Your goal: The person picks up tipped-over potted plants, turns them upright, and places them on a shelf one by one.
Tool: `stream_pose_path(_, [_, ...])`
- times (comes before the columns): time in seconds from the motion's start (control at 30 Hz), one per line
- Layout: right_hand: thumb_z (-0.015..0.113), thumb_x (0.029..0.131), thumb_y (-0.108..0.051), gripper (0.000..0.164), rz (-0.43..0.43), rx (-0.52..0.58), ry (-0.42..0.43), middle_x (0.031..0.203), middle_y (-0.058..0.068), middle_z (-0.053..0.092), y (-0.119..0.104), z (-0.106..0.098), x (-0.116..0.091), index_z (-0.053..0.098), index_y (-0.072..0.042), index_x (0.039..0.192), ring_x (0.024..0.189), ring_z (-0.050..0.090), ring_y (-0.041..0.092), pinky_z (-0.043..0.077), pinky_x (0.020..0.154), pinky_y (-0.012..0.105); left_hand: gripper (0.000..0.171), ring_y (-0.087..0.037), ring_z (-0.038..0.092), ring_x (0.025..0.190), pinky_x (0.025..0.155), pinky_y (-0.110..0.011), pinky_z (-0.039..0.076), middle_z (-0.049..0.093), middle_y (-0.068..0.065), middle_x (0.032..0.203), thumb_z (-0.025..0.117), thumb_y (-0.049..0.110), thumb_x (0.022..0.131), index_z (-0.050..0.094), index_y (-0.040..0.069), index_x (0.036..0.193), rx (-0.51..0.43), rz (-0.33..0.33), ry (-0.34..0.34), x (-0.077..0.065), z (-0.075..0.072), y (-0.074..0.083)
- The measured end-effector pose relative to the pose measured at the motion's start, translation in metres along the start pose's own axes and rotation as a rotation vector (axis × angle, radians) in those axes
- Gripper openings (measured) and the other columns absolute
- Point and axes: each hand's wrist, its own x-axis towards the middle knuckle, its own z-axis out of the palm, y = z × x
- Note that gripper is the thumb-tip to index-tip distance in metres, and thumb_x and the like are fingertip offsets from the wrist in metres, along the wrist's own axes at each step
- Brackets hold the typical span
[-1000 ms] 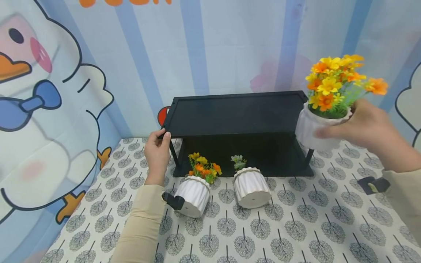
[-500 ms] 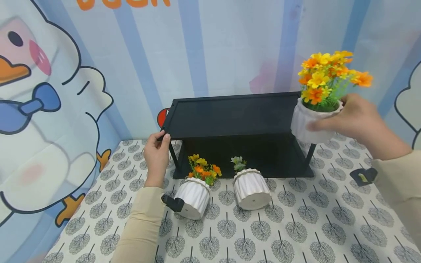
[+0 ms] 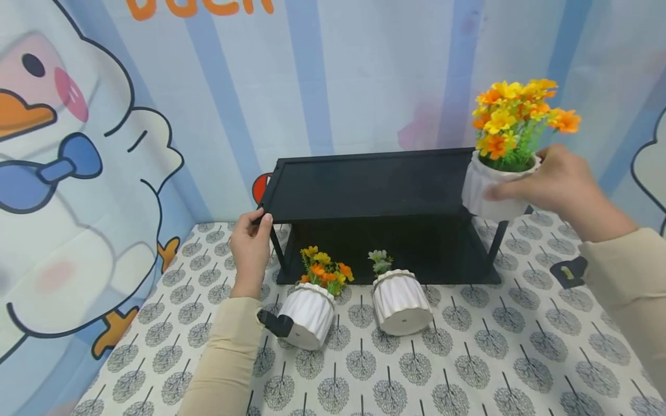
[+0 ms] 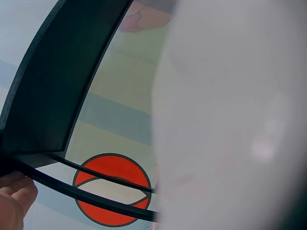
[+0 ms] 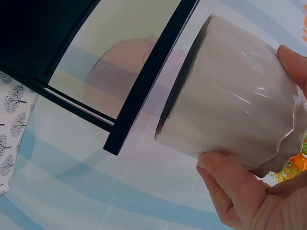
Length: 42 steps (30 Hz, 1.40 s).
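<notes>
A black two-tier shelf (image 3: pixel 369 186) stands against the backdrop. My left hand (image 3: pixel 250 251) grips its top board at the front left corner, and the fingers (image 4: pixel 24 194) show on that corner in the left wrist view. My right hand (image 3: pixel 564 182) holds a white fluted flowerpot (image 3: pixel 486 190) of yellow and orange artificial flowers upright at the shelf's right end. Seen from the right wrist, thumb and fingers clasp the pot's sides, and a narrow gap separates its base from the top board (image 5: pixel 148 76).
Two smaller white pots lie tilted before the shelf, bases toward me: one with orange and yellow flowers (image 3: pixel 309 315), one with a pale green plant (image 3: pixel 402 303). A tree-print cloth (image 3: pixel 359 370) covers the table. A blurred white surface (image 4: pixel 235 115) fills the left wrist view's right half.
My right hand has brought the flowerpot leftward, closer over the shelf's right end, moving little in the last half second. The left hand keeps its grip on the corner.
</notes>
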Motion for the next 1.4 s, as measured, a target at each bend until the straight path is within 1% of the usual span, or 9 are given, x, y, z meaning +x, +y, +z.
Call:
stream_pose_path(0.13, [0.08, 0.059, -0.059, 0.091, 0.0, -0.015, 0.031, 0.09, 0.015, 0.053, 0.001, 0.002, 0.004, 0.045, 0.006, 0.113, 0.08, 0.044, 0.031, 0.04, 0.05, 0.035, 0.033, -0.023, 0.056, 0.112, 0.093, -0.038, 0.047, 0.058, -0.011, 0.123, 0.056, 0.029, 0.093, 0.06, 0.011, 0.121, 0.001, 0.004, -0.004, 0.0, 0.0, -0.001])
stream_pose_path(0.23, [0.08, 0.059, -0.057, 0.089, -0.012, -0.02, 0.041, 0.087, 0.014, 0.054, 0.001, 0.002, 0.006, 0.046, 0.006, 0.111, 0.079, 0.045, 0.031, 0.04, 0.05, 0.035, 0.034, -0.023, 0.056, 0.111, 0.093, -0.039, 0.047, 0.058, -0.011, 0.123, 0.056, 0.029, 0.093, 0.059, 0.01, 0.122, 0.005, 0.003, -0.006, 0.0, 0.0, 0.0])
stream_pose_path(0.53, [0.079, 0.06, -0.058, 0.091, -0.015, -0.025, 0.039, 0.09, 0.017, 0.05, -0.001, 0.006, 0.014, 0.045, 0.01, 0.11, 0.077, 0.044, 0.032, 0.04, 0.048, 0.036, 0.032, -0.022, 0.057, 0.109, 0.092, -0.038, 0.048, 0.059, -0.011, 0.121, 0.056, 0.03, 0.094, 0.06, 0.011, 0.12, 0.018, -0.002, -0.006, 0.001, 0.001, 0.0])
stream_pose_path(0.77, [0.081, 0.061, -0.054, 0.084, -0.026, -0.015, 0.058, 0.09, 0.017, 0.055, -0.003, 0.011, 0.021, 0.05, 0.008, 0.108, 0.077, 0.047, 0.031, 0.042, 0.05, 0.035, 0.033, -0.022, 0.056, 0.111, 0.093, -0.039, 0.047, 0.059, -0.011, 0.122, 0.055, 0.03, 0.094, 0.06, 0.012, 0.121, 0.018, -0.001, -0.002, 0.001, 0.0, -0.003])
stream_pose_path(0.93, [0.08, 0.061, -0.055, 0.085, -0.034, -0.014, 0.061, 0.096, 0.018, 0.057, -0.005, 0.014, 0.027, 0.05, 0.006, 0.11, 0.081, 0.049, 0.032, 0.043, 0.051, 0.034, 0.033, -0.022, 0.056, 0.111, 0.093, -0.039, 0.047, 0.058, -0.011, 0.123, 0.056, 0.029, 0.094, 0.06, 0.011, 0.121, 0.004, 0.004, 0.002, 0.001, 0.0, -0.004])
stream_pose_path(1.1, [0.08, 0.061, -0.055, 0.084, -0.032, -0.008, 0.067, 0.098, 0.019, 0.056, -0.007, 0.017, 0.032, 0.05, 0.006, 0.11, 0.083, 0.049, 0.032, 0.043, 0.053, 0.033, 0.032, -0.021, 0.057, 0.108, 0.091, -0.039, 0.048, 0.059, -0.01, 0.122, 0.056, 0.03, 0.093, 0.06, 0.013, 0.12, 0.014, -0.006, 0.006, 0.001, -0.001, -0.003])
stream_pose_path(1.23, [0.081, 0.06, -0.055, 0.078, -0.031, -0.005, 0.074, 0.086, 0.014, 0.054, -0.006, 0.019, 0.035, 0.05, 0.005, 0.101, 0.076, 0.047, 0.03, 0.041, 0.05, 0.034, 0.033, -0.022, 0.057, 0.107, 0.09, -0.039, 0.048, 0.06, -0.011, 0.122, 0.057, 0.029, 0.093, 0.06, 0.011, 0.121, 0.0, 0.001, 0.004, 0.001, -0.001, -0.003])
stream_pose_path(1.33, [0.081, 0.06, -0.055, 0.069, -0.025, -0.006, 0.079, 0.071, 0.008, 0.046, -0.005, 0.021, 0.037, 0.047, 0.0, 0.086, 0.067, 0.043, 0.026, 0.037, 0.047, 0.035, 0.033, -0.023, 0.057, 0.108, 0.091, -0.038, 0.048, 0.059, -0.012, 0.122, 0.057, 0.028, 0.093, 0.06, 0.01, 0.121, -0.007, 0.01, -0.001, 0.001, -0.002, -0.004])
stream_pose_path(1.4, [0.081, 0.06, -0.054, 0.069, -0.023, 0.002, 0.081, 0.07, 0.006, 0.045, -0.004, 0.022, 0.039, 0.047, 0.0, 0.086, 0.067, 0.042, 0.026, 0.037, 0.047, 0.035, 0.033, -0.023, 0.057, 0.109, 0.092, -0.038, 0.048, 0.059, -0.012, 0.122, 0.057, 0.028, 0.093, 0.06, 0.01, 0.12, -0.008, 0.016, -0.004, 0.001, -0.002, -0.004])
